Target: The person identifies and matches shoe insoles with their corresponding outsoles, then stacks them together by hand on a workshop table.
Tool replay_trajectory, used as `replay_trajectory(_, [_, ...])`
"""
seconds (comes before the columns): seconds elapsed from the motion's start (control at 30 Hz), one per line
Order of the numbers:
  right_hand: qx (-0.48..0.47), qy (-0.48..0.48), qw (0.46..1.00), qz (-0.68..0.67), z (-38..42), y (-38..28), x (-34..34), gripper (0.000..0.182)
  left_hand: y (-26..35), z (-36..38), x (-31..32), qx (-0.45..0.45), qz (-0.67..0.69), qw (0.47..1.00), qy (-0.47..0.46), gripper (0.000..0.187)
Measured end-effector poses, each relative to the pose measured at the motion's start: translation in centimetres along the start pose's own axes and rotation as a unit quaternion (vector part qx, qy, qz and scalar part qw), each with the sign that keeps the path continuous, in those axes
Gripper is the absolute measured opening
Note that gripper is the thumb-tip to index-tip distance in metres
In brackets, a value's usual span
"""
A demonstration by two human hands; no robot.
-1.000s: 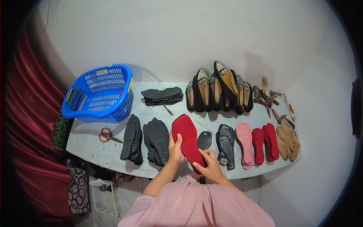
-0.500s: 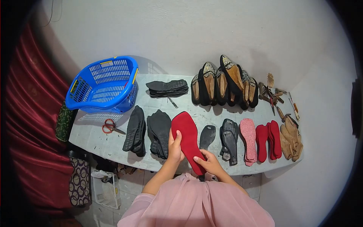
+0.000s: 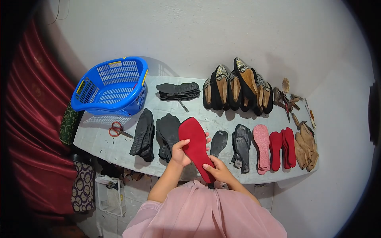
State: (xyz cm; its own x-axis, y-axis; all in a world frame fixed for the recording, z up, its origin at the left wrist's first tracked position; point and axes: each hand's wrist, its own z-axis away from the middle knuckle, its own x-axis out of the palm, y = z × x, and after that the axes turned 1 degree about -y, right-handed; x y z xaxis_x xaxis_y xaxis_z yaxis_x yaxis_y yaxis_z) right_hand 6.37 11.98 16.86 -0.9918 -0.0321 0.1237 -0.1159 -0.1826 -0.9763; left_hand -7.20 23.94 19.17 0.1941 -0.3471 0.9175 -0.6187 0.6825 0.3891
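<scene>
Head view shows me holding a red insole (image 3: 195,144) over the near edge of the grey table (image 3: 99,142). My left hand (image 3: 179,152) grips its left side near the middle, thumb on top and fingers curled beneath. My right hand (image 3: 219,170) pinches its heel end, the end closest to my body, thumb pressed on the red surface. The insole tilts, toe pointing away from me and to the left.

Just left of the insole lies a stack of black soles (image 3: 167,133), partly under its toe, and further left another black stack (image 3: 143,134). Just right of the insole lies a single black sole piece (image 3: 218,142), then pink insoles (image 3: 262,148). Behind the insole, against the wall, stands a row of black shoes (image 3: 236,89). Far left of it sit red scissors (image 3: 116,129) and a blue basket (image 3: 112,85).
</scene>
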Motion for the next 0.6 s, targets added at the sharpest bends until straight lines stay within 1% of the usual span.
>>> replay_trajectory(0.1, [0.018,0.021,0.999,0.028,-0.1,-0.6,0.1,0.029,-0.1,-0.2,-1.3,-0.025,0.016,0.999,0.031,0.052])
replay_trajectory(0.2, [-0.005,0.046,0.997,0.063,-0.1,-0.3,0.3,0.03,-0.1,-0.2,-0.7,0.003,-0.103,0.99,0.095,0.049])
replay_trajectory(0.3, [-0.005,0.062,0.996,0.063,-0.2,0.1,0.3,0.03,-0.2,-0.4,0.3,0.019,-0.195,0.968,0.155,0.047])
replay_trajectory(0.4, [-0.015,0.069,0.995,0.07,-0.2,0.1,0.6,0.03,-0.2,-0.5,0.6,0.033,-0.217,0.962,0.163,0.047])
replay_trajectory(0.5, [-0.016,0.056,0.996,0.067,-0.4,0.7,0.5,0.031,0.2,-0.7,-0.2,0.007,-0.192,0.973,0.129,0.05])
replay_trajectory(0.6, [-0.049,0.061,0.995,0.067,-0.4,1.0,0.6,0.032,1.0,-0.9,-2.0,-0.016,-0.158,0.985,0.068,0.058])
